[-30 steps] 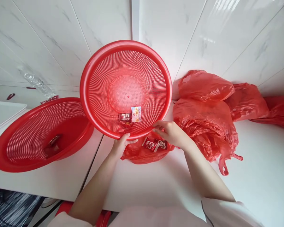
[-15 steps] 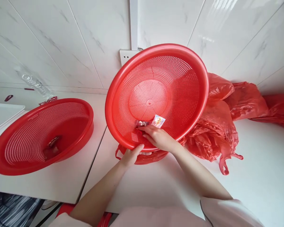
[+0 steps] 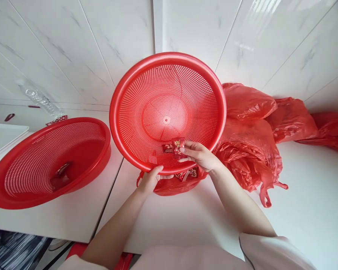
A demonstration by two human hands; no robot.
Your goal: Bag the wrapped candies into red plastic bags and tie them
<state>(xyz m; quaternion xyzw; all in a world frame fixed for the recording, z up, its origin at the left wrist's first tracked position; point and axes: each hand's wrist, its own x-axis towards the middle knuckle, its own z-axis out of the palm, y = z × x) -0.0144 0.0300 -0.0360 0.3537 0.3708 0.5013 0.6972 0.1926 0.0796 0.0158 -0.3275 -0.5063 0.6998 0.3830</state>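
A large red perforated plastic basket (image 3: 166, 101) is tipped so its open mouth faces me. My left hand (image 3: 152, 179) grips its lower rim, thumb over the edge and fingers beneath. Inside the basket's lower side, my right hand (image 3: 198, 153) pinches a small red printed packet (image 3: 178, 147). Another dark red packet (image 3: 168, 148) lies against the mesh just left of it. Below the rim sits a red plastic bag (image 3: 171, 189), partly hidden by the basket, with several red-and-white packets (image 3: 187, 174) showing in its opening.
A second red basket (image 3: 81, 180) stands on the left table, a small packet inside. Behind it are a clear plastic bottle (image 3: 42, 100) and a white tray (image 3: 8, 137). Several red plastic bags (image 3: 248, 146) lie along the wall to the right. A gap (image 3: 109, 198) separates the tables.
The basket has shifted left and turned. My right hand has drawn back toward the right rim with a red packet, and the pale printed packet no longer shows. Packets in the bag below have come into view.
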